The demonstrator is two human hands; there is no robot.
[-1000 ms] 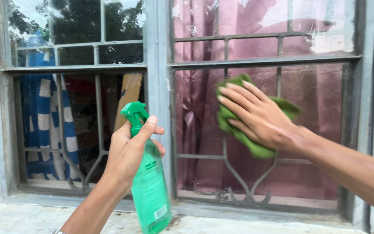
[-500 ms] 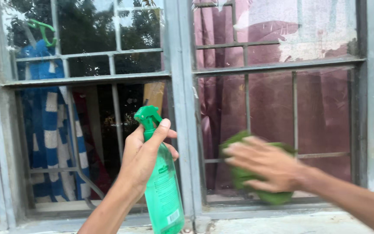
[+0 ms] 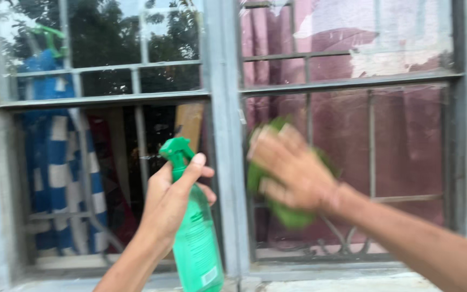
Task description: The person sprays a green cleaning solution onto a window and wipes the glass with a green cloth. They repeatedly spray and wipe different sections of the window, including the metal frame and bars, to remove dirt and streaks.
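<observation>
The right hand (image 3: pixel 293 167) presses a green cloth (image 3: pixel 287 213) flat against the window pane (image 3: pixel 406 151), low on the right side of the window, just beside the grey middle post (image 3: pixel 225 135). The hand looks blurry, so I judge it is rubbing. Its fingers are spread over the cloth and pin it to the glass — I cannot tell if they curl round its edges. The left hand (image 3: pixel 171 203) is wrapped tight round the neck of a green spray bottle (image 3: pixel 195 243), with one finger laid up by the nozzle. The bottle stands upright in front of the left pane, near the post, and its nozzle points at the glass. Behind the right pane hangs a dark red curtain (image 3: pixel 347 130); behind the left one there is a blue and white checked cloth (image 3: pixel 55 162). High up on the right pane I see pale, cloudy patches (image 3: pixel 401 38). To do this step well, I think the hand should stay flat and push evenly, so the whole cloth touches the glass. Strokes that overlap would leave no streaks. It is good to go right into the corners by the post and the frame — dirt likes to hide there. The bottle should stay upright and off the glass, so it does not bump the pane.
</observation>
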